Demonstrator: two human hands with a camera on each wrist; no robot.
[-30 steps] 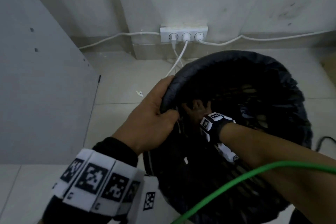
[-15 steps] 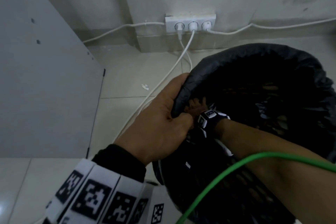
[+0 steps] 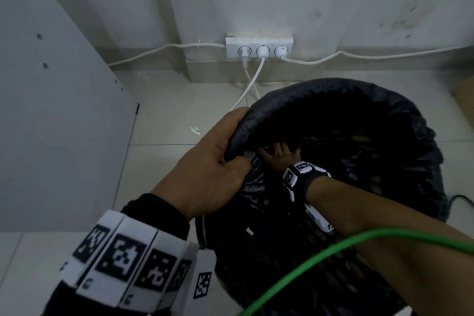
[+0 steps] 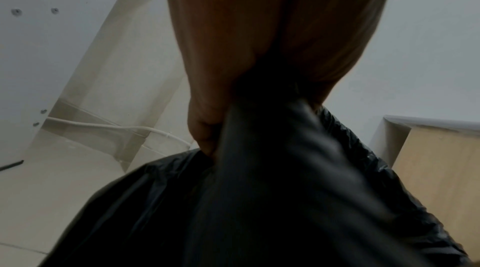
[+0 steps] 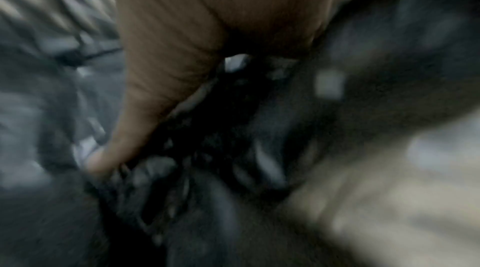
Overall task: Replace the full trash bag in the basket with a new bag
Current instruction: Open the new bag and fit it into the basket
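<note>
A black mesh basket (image 3: 282,264) stands tilted on the tiled floor, lined with a black trash bag (image 3: 333,90) whose edge is folded over the rim. My left hand (image 3: 218,161) grips the rim and the bag's folded edge at the basket's left side. The left wrist view shows that hand (image 4: 233,45) closed over black plastic (image 4: 259,210). My right hand (image 3: 280,155) reaches inside the basket right beside the left hand, fingers spread against the bag on the inner wall. The right wrist view is blurred: only a thumb (image 5: 155,86) on crumpled black plastic (image 5: 207,189) shows.
A white power strip (image 3: 259,46) sits at the wall's foot, its white cables (image 3: 246,90) running down behind the basket. A grey cabinet panel (image 3: 51,123) stands at left. A green cable (image 3: 320,256) crosses my right forearm. A cardboard box (image 4: 441,168) stands at right.
My right hand has moved up the inner wall toward the rim, close to the left hand. The left hand keeps its grip on the rim; the basket has shifted slightly.
</note>
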